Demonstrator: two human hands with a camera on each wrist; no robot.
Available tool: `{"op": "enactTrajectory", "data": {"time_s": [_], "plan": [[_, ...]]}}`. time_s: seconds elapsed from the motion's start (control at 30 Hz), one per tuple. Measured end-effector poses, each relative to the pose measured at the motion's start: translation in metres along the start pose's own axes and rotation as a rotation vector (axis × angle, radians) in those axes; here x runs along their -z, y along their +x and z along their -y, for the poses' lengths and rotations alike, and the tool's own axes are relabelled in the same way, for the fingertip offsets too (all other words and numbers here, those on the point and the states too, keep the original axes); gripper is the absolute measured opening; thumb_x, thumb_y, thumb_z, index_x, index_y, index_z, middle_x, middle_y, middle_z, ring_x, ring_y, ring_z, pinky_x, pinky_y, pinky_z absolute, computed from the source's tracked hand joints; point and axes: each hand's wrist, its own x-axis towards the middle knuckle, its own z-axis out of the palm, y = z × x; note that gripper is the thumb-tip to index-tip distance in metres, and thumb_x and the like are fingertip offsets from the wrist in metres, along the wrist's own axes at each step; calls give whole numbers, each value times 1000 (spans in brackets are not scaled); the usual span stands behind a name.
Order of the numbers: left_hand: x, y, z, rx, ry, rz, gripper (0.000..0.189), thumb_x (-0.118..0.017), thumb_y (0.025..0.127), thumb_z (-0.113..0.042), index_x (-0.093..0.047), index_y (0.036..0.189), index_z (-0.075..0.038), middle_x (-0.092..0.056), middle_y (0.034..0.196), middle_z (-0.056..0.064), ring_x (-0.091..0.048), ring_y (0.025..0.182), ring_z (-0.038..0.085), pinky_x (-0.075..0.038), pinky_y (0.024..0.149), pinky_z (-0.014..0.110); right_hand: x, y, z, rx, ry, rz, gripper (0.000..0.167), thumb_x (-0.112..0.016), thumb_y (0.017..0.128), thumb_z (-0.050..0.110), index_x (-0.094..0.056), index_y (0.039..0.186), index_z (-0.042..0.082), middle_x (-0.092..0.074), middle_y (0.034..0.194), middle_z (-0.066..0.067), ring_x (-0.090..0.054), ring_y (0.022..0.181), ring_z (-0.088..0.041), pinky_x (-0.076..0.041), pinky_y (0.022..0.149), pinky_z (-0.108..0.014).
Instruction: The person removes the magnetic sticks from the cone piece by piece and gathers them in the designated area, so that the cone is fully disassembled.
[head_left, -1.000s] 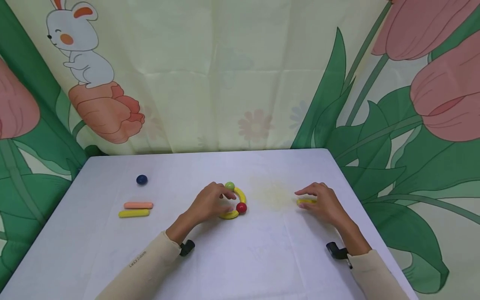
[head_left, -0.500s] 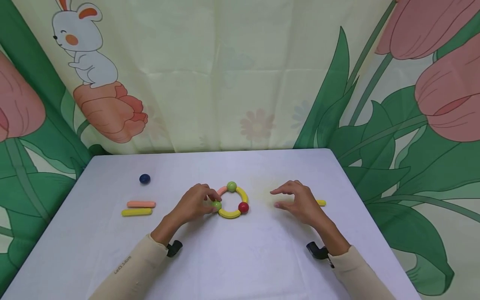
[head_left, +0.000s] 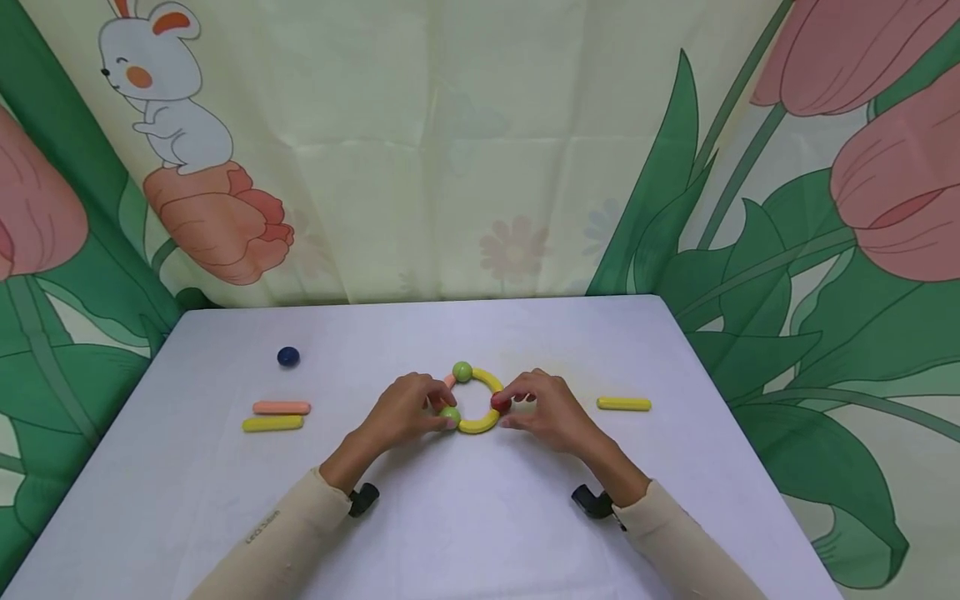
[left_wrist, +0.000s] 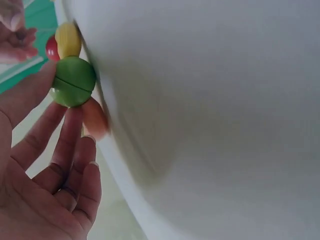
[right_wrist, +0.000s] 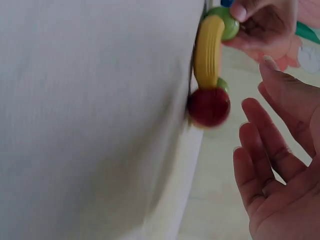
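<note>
My left hand (head_left: pixel 411 410) pinches a green ball (left_wrist: pixel 73 81) between thumb and fingers in the left wrist view. That ball belongs to a ring of curved sticks and balls lying on the table. Two curved yellow sticks (head_left: pixel 478 423) meet at a red ball (right_wrist: pixel 209 107) on the ring's right side. A second green ball (head_left: pixel 462 372) sits at the top, and a salmon curved stick (left_wrist: pixel 95 119) is mostly behind my left fingers. Right by the red ball is my right hand (head_left: pixel 551 410); its fingers are spread apart, with a gap to the ball in the right wrist view.
On the white-covered table (head_left: pixel 465 517), a straight yellow stick (head_left: pixel 624 403) lies to the right. Toward the left are a salmon stick (head_left: pixel 281 407), another yellow stick (head_left: pixel 272 424) and a dark blue ball (head_left: pixel 288 357). A printed curtain (head_left: pixel 375 167) hangs behind.
My right hand has left the straight yellow stick and moved left to the ring's red ball. My left hand shifted left, then back right, with the ring moving slightly right.
</note>
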Motion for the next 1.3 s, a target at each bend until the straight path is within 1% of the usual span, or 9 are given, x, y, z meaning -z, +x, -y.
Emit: {"op": "enactTrajectory", "data": {"time_s": [0.1,0.2,0.3,0.47,0.67,0.9,1.0,1.17,1.3], "plan": [[-3,1,-3,-22,-1,-17,23,-96,79,-24,-81,97,-21,-69,82,-6,-60,82,14,-47,74,30,-9,6,4,-8,11,26,29,-94,80,13,-84,106,21,-79,100,3,-66,98,-24,-56,87,-39],[-5,2,-6,-41,-2,-25,23,-96,79,-25,-81,96,-19,-70,81,-5,-60,83,13,-46,74,29,-18,10,7,-34,-5,53,28,-95,79,14,-85,104,22,-77,96,3,-63,93,-23,-50,79,-30],[-7,3,-7,-59,9,-37,24,-96,78,-24,-81,96,-19,-70,80,-4,-59,84,13,-46,74,29,-26,15,11,-42,-43,72,25,-95,79,13,-86,101,21,-76,92,4,-59,87,-20,-44,74,-25],[-9,5,-9,-91,42,-51,28,-99,74,-23,-81,95,-19,-70,81,-4,-56,83,11,-45,74,28,-33,20,15,-47,-97,77,22,-95,77,9,-86,96,18,-74,86,6,-52,80,-13,-42,69,-24],[-10,7,-11,-111,62,-45,29,-99,73,-21,-81,95,-18,-68,82,-2,-54,81,11,-44,73,27,-36,22,17,-20,-150,78,20,-95,76,9,-85,91,18,-77,85,9,-56,86,-13,-43,73,-26],[-11,8,-11,-105,74,-33,29,-99,73,-20,-82,95,-18,-67,82,-3,-53,81,10,-44,73,27,-36,24,17,3,-169,101,21,-94,76,5,-85,91,17,-76,84,9,-63,94,-11,-48,79,-28],[-9,8,-12,-97,84,-25,28,-98,75,-20,-82,96,-18,-67,83,-3,-53,81,11,-44,73,27,-34,24,17,5,-160,123,21,-93,77,3,-85,91,16,-76,86,8,-62,94,-12,-49,79,-29],[-3,6,-9,-79,116,-37,24,-95,77,-16,-82,97,-16,-67,87,-2,-56,84,12,-47,75,30,-30,21,16,5,-158,162,19,-91,80,2,-85,91,16,-75,87,8,-59,94,-11,-50,80,-28],[3,4,-5,-52,102,-28,23,-93,79,-13,-82,99,-16,-68,91,-2,-57,86,13,-47,76,31,-28,17,13,30,-183,171,18,-91,81,4,-85,92,18,-75,88,9,-58,94,-11,-49,83,-30]]}}
